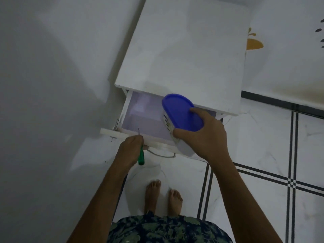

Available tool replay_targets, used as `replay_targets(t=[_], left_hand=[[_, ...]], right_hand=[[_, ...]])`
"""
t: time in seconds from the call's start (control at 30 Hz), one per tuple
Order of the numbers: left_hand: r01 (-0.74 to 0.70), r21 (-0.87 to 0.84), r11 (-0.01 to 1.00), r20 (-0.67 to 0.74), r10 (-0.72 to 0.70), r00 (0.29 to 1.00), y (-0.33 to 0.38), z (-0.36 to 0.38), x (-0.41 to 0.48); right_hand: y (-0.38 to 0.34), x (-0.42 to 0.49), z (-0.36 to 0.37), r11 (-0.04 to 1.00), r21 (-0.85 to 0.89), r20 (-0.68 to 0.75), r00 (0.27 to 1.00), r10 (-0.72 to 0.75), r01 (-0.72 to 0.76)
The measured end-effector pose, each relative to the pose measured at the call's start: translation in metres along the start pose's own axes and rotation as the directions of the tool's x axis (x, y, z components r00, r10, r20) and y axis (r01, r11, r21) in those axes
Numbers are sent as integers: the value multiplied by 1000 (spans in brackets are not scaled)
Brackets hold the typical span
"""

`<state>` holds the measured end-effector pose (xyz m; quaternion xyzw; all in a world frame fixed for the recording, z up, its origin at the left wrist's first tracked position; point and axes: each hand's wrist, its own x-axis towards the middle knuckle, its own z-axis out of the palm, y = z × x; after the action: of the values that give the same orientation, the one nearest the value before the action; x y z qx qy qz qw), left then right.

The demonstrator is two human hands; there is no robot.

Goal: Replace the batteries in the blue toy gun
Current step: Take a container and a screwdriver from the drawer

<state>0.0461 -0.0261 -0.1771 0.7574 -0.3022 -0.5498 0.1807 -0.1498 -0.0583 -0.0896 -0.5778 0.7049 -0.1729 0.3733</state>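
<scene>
White floor tiles (263,137) with dark double lines and a plain white wall (43,76) surround a small white cabinet (184,58). Its drawer (140,120) stands pulled out, and the pale violet bottom shows.

Over the right part of the drawer the right hand (205,137) grips a plastic box (177,111) with a blue lid, the thumb at the side and the fingers on the lid. The left hand (130,148) is closed around a green-handled screwdriver (141,157), whose thin shaft points over the drawer front. The blue toy gun is not in view.

I think the risk is the box. It is held tilted by one hand only, so it may slip, or the lid may come off and the contents may fall on the hard tiles near the bare feet (154,195).
</scene>
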Motion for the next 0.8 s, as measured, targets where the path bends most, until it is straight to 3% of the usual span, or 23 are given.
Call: replay_targets(t=[0.13,0.37,0.63,0.8], left_hand=[[-22,-228,973,-138,-10,990,7,18,5],[-130,-568,813,-206,12,978,42,53,3],[-177,-619,765,-176,85,981,80,48,36],[-53,-641,766,-65,14,998,101,38,38]], right_hand=[[-2,5,2,994,109,-148,989,-10,26],[11,30,7,988,156,-320,946,52,-2],[19,43,7,978,204,-348,932,102,-31],[16,40,-1,974,210,-341,928,150,-80]])
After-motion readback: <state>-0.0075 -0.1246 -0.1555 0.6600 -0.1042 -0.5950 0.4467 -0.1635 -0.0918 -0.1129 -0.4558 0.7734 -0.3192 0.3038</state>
